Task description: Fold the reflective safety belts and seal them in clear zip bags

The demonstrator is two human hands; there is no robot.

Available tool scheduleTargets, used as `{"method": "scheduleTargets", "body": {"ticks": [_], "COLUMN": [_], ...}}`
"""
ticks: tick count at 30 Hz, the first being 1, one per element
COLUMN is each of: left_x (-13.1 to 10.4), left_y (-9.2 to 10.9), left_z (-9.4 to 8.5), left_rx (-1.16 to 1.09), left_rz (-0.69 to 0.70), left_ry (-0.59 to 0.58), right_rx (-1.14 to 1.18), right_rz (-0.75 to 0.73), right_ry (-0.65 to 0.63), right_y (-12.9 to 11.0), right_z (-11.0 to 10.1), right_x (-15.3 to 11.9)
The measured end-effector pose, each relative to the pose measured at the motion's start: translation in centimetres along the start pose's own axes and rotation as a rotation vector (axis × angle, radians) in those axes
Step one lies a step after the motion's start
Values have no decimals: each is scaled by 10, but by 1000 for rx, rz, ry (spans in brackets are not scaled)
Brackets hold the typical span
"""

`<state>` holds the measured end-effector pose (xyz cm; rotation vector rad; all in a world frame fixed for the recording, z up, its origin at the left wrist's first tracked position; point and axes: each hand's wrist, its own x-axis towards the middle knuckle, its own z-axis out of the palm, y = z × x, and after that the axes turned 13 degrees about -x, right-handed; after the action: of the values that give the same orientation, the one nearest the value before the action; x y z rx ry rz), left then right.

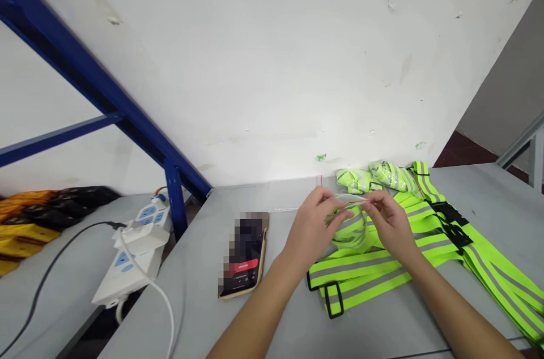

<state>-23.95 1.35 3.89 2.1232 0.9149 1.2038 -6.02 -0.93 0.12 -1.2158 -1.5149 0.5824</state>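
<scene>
Against a white wall [276, 64] stood a grey worktop [199, 268], with yellow-green reflective straps [352, 271] spread over its right part. Above them, the left hand [308, 226] and right hand [393, 226] both pinched the mouth of one clear bag, fingers close together. Left of the hands lay a phone [246, 254], screen up. Two filled bags [393, 176] sat behind, near the wall. The held clear bag [351, 231] contained a bundled strap; a black buckle [340, 299] lay nearer the front.
</scene>
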Motion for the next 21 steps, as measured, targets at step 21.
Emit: {"method": "scheduleTargets", "body": {"ticks": [21], "left_x": [-28], "left_y": [-17], "left_z": [18], "left_rx": [-820], "left_rz": [-398], "left_ry": [480], "right_rx": [-6], "right_rz": [170], "right_ry": [-74], "right_y": [-20], "right_z": [3], "right_x": [13]}}
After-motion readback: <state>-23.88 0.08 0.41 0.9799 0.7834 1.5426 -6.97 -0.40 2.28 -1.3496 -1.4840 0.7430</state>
